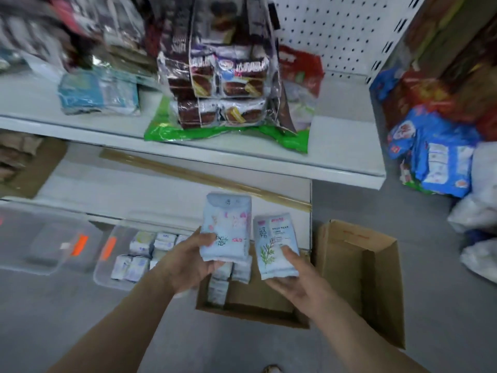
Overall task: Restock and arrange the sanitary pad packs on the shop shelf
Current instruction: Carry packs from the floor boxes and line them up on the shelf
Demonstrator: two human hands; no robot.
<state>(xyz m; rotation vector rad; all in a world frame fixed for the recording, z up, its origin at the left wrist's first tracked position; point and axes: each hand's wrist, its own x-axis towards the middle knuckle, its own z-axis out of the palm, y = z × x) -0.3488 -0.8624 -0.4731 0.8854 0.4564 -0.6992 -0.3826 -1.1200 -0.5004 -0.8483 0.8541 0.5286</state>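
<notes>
Both hands are loaded. The left hand (192, 255) grips the lower end of the pink pack (227, 224), thumb across its face. The right hand (297, 278) cups the herb pack (274, 242) from below, thumb pressed on the front. The packs are held side by side, near each other but apart, over the open box (255, 312) on the floor, which has a few more packs stacked against its left wall.

The lower shelf (129, 184) lies ahead of the hands and a little to the left. Each pack's long axis already points away from the person, toward that shelf. The pink pack reaches further forward, its top overlapping the shelf's front edge in this view, so the left hand looks the nearer one to set down first.

The shelf has bare room left of the packs, bounded by a brown strip (204, 179) lying slantwise across it. The upper shelf (338, 152) overhangs, its lip carrying snack bags (223, 84), so the way in is low and forward, under that lip. The shelf's right end stops just beyond the herb pack. A clear tub (105, 275) sits on the floor to the left, a second box (376, 286) to the right
</notes>
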